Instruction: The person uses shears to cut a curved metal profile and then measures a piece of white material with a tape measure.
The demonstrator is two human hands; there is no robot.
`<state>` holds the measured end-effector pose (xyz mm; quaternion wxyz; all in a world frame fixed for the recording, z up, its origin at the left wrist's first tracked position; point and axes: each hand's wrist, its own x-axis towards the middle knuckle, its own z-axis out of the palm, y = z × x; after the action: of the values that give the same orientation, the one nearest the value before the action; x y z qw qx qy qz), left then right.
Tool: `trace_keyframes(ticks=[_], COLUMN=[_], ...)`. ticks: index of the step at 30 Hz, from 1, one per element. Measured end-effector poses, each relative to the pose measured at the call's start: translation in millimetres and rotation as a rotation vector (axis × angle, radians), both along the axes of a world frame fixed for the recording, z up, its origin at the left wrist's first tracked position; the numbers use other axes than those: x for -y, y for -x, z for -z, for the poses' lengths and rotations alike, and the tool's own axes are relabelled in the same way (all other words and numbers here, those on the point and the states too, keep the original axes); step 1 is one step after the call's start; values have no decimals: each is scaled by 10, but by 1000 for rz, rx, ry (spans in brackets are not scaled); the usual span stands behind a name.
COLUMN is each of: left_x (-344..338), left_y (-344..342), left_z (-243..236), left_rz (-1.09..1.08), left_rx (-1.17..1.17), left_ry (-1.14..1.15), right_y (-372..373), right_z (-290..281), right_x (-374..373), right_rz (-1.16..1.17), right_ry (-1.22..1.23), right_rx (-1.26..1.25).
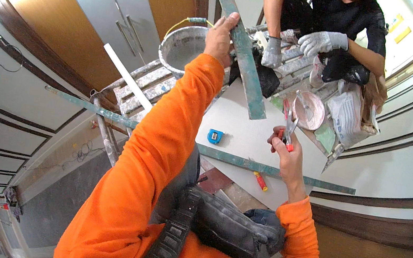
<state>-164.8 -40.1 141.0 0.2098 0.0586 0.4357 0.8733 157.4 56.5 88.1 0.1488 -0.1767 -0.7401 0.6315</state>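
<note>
As you hold the green strip [248, 68] raised in your left hand [221, 38], its long axis slants from beyond the top edge of the view, away to your left, down to a squared end nearer you and to your right. Your left hand is closed around it well above that end, thumb along the edge. The lower end shows against the white board [248, 135]; how high it stands above it, you cannot judge from this single view.

From that end, your right hand [288, 152] lies to the right and a little nearer your body, and in the view it is the closer of your two hands to it. It is wrapped around the red handles of a pair of snips [291, 127], whose blades point away from you, beside the strip's end yet apart from it. How far the blades are spread is too small to tell.

Further out, a blue tape measure [214, 136] rests on the board, left of the snips. Nearer you, a second green strip [244, 162] runs crosswise, with a red-and-yellow hand tool [260, 181] just beside its near edge. Beyond the snips sits a pinkish tub [309, 110], and past that a co-worker's gloved hands [324, 43].
</note>
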Motion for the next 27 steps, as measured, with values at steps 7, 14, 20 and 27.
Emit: trace_keyframes(ticks=[7,14,20,27], left_x=[2,44,26,58], left_y=[-113,147,-59,81], left_z=[-63,127,-78,52], left_rz=[74,126,161,172], left_rx=[79,-151,-261,-221], left_ry=[-164,-149,-98,-175], right_y=[-3,-23,-3,50], right_z=[-84,-136,-343,-274], right_x=[91,113,172,164], right_rz=[6,212,191,178], right_ry=[-128,-1029,-1306,-1034], right_rx=[-10,-118,-163,-160])
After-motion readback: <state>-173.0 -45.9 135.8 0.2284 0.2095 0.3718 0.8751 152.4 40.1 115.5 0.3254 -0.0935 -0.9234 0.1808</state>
